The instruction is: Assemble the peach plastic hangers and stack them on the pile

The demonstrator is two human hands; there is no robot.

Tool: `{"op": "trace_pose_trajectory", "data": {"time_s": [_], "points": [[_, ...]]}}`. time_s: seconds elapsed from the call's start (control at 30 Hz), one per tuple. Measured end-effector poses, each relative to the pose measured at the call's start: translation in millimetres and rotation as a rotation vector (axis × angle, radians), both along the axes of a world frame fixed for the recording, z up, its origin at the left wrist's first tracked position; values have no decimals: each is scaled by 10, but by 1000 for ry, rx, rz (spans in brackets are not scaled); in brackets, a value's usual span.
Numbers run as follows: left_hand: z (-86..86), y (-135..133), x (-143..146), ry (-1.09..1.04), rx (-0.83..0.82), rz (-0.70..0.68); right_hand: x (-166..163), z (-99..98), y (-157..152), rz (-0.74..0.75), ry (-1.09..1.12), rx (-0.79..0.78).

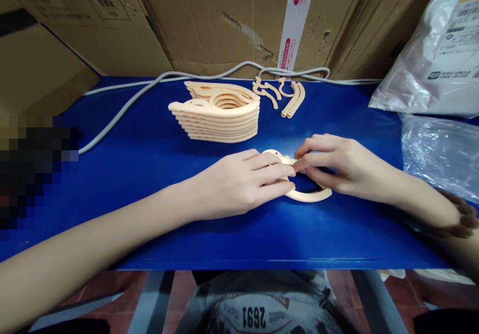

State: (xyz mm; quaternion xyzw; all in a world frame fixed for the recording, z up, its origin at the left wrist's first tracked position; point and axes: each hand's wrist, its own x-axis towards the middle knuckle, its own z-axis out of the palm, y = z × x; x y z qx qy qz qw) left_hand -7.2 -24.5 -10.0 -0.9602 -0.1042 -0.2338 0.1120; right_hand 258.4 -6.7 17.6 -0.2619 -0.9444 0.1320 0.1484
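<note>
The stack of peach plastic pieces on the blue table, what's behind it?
Behind the stack of peach plastic pieces, a grey cable runs along the blue table in front of cardboard boxes. The stretch of cable directly behind the stack is covered.

A storeroom-like packing workshop is showing here: worn brown cardboard cartons (209, 19) are crowding behind a blue bench (149, 144), clear plastic bags (437, 49) lying alongside

Even, soft overhead light; faint shadows under forearms; wide-angle bowing at edges; pixelated block at left; focus sharp centrally.
</note>
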Motion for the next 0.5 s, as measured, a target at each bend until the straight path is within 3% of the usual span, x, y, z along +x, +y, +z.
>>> {"op": "trace_pose_trajectory", "data": {"time_s": [0.13,0.27,0.5], "points": [[4,-57,24,-21,-7,-44,-41,3,-55,20,22,-18],[21,-133,56,26,-84,-61,-72,17,-91,-69,103,-93],[39,-192,86,85,-174,-130,-107,-144,-15,-195,52,79]]}}
